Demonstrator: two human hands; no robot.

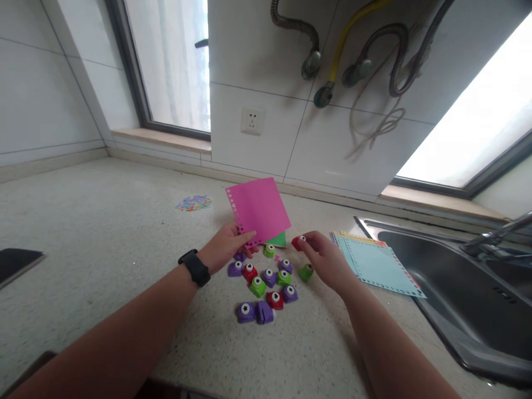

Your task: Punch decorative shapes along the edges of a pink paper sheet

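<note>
My left hand, with a black watch on its wrist, pinches the lower left corner of a pink paper sheet. Small shapes are cut out along the sheet's left and lower edges. Between the fingers of my right hand is a red craft punch, just right of the sheet and apart from it. Below both hands, several purple, green and red craft punches stand on the counter. A green punch sits under my right hand. Part of a green sheet shows beneath the pink one.
Punched paper sheets, light blue on top, lie at the right beside a steel sink with a faucet. A heap of colourful paper bits lies at the back left. A dark flat object is at the far left.
</note>
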